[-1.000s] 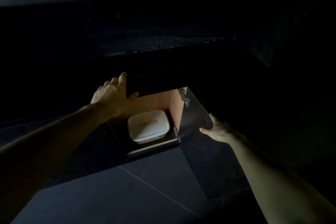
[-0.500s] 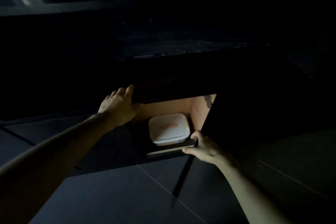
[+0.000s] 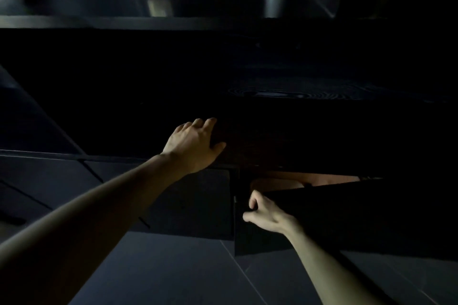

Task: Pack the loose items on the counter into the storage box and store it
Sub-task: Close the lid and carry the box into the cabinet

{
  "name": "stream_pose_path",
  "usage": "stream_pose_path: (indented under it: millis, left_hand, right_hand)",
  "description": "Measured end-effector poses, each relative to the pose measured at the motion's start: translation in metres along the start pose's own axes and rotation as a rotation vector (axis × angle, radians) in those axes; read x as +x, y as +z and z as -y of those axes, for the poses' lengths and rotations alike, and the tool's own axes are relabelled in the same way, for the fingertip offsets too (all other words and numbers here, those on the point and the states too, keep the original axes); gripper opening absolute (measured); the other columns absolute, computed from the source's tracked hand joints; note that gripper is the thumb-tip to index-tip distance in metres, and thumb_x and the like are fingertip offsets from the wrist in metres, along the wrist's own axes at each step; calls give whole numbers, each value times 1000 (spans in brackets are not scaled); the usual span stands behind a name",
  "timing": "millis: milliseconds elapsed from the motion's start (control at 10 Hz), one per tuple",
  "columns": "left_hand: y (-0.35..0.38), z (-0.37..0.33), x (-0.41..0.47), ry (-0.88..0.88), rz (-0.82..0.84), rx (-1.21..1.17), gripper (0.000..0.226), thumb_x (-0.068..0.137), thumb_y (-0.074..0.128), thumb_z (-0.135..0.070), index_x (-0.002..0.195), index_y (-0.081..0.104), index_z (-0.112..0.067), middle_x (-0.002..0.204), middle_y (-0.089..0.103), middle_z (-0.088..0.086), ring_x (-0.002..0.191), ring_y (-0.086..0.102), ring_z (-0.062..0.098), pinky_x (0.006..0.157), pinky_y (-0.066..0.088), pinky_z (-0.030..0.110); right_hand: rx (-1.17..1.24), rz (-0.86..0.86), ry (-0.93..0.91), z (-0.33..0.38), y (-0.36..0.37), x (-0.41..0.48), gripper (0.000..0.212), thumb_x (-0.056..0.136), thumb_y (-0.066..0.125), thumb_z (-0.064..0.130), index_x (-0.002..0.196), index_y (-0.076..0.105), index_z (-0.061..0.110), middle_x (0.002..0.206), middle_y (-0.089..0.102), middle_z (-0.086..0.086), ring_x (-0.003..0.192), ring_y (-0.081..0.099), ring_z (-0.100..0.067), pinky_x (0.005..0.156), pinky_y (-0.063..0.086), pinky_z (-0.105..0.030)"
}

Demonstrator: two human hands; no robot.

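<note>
Your left hand (image 3: 192, 146) lies flat, fingers apart, on the dark cupboard front (image 3: 272, 146). Your right hand (image 3: 266, 214) has its fingers curled on the nearly closed door (image 3: 347, 218). The storage box is hidden behind the door.

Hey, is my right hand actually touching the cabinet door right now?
Touching. The head view shows the right hand with its fingers curled around the free edge of the dark cabinet door, with no gap visible.
</note>
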State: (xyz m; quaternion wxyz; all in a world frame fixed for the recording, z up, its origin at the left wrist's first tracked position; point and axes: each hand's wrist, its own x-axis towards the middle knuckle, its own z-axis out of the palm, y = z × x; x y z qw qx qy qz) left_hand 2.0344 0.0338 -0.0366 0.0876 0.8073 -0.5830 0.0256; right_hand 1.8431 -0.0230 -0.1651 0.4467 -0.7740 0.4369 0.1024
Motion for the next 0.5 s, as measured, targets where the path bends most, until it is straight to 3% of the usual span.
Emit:
stream_pose_path:
  millis: [100,200,300,400,500]
  left_hand:
    - [4,15,5,2,1,-7,70,86,46,-55,144,25,-21,138,45,9,126,43,29,103,31,35]
    - [7,26,7,-4,-3,-13,70,86,46,-55,144,24,-21,138,45,9,126,43,29,103,31,36]
    - [12,35,4,-3,8,1,70,86,47,-54,143,25,-21,138,45,9,125,43,29,103,31,36]
    - [16,39,-2,-3,35,-5,70,87,46,-54,144,24,-20,139,44,10,126,42,30,103,31,37]
    - [12,37,-10,-22,63,2,70,87,47,-53,144,23,-19,140,43,10,127,41,30,104,31,37]
  right_hand:
    - [-48,-36,20,12,-4,18,33,76,58,36,103,52,19,109,52,-1,97,51,-20,77,40,-34]
    - [11,-14,15,19,-6,36,60,78,56,28,136,38,23,139,39,-9,122,40,-27,90,34,-37]
    - [64,-26,13,25,-6,46,71,79,56,28,143,26,31,148,29,-12,131,32,-31,102,29,-45]
    - [-23,-1,55,27,2,50,80,76,56,38,144,13,42,154,12,-14,139,10,-36,109,13,-54]
    - [-226,-12,52,31,5,33,83,80,57,36,145,7,40,155,-5,-14,141,-11,-33,111,0,-51]
